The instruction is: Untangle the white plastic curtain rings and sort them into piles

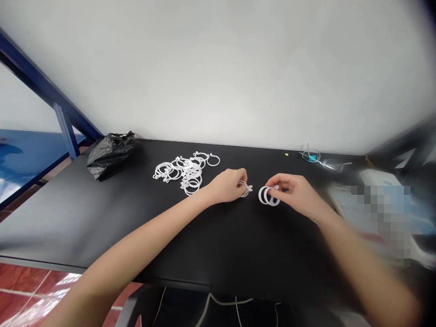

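Observation:
My left hand (229, 184) rests on the black table (136, 218), its fingers pinched on a single white plastic ring (246, 188). A short gap to its right, my right hand (293, 190) is closed on a small bunch of white rings (268, 195) that stand on edge against the tabletop. A loose pile of several more white rings (185, 171) lies on the table just left of my left hand, toward the wall.
A crumpled black plastic bag (109, 153) sits at the table's back left. A pair of glasses (322, 160) lies at the back right near the wall. Papers or a box (371, 204), partly blurred, occupy the right end. A blue metal frame (64, 127) stands at left.

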A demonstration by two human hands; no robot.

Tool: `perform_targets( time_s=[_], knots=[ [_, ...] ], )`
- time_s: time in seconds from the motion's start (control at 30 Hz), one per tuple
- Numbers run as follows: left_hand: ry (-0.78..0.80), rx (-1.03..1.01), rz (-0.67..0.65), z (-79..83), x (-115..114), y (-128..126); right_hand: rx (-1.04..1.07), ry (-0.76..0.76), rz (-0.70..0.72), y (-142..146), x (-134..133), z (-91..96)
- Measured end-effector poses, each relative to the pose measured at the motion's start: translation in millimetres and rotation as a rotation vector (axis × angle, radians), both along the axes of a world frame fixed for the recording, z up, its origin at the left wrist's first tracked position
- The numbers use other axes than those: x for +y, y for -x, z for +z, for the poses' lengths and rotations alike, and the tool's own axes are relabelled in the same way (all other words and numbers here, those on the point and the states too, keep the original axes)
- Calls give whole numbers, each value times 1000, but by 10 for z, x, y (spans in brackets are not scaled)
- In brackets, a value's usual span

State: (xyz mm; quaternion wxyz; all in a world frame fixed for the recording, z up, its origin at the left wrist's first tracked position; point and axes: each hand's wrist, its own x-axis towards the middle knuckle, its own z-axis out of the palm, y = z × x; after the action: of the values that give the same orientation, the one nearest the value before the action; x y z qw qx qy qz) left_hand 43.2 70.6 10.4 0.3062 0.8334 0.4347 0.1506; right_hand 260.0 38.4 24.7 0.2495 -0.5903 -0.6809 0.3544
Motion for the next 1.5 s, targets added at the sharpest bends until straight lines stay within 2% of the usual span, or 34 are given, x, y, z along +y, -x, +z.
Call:
perform_targets(
  time_s=[0.1, 0.17, 0.23, 0.33, 0.53, 0.77, 0.97, 1.13, 1.27, 1.4, 1.5],
  knots=[
    [392, -381, 94, -30, -154, 275, 264, 91, 33, 153, -120, 4],
    [606, -542, 168, -50, -261, 382, 382, 114, 46, 257, -190, -10],
    [751, -681, 230, -59, -349, 418, 455, 107, 51, 345, -246, -33],
    [862, -833, 250, -50, -441, 391, 496, 86, 75, 425, -302, -62],
    [890, -910, 221, -10, -538, 341, 538, 126, 151, 416, -338, -62],
    [883, -901, 107, -39, -591, 320, 551, 80, 71, 404, -347, -105],
    [899, -950, 137, -77, -588, 319, 550, 23, 45, 421, -348, -123],
    [886, -951, 154, -60, -586, 316, 462, 110, 8, 428, -338, -158],
    [886, -936, 99, -32, -604, 323, 460, 160, 22, 431, -336, -179],
    [808, -895, 14, -41, -625, 325, 471, 295, 22, 427, -330, -157],
    [702, -903, -14, -38, -664, 305, 521, 424, 108, 419, -327, -140]
  ],
)
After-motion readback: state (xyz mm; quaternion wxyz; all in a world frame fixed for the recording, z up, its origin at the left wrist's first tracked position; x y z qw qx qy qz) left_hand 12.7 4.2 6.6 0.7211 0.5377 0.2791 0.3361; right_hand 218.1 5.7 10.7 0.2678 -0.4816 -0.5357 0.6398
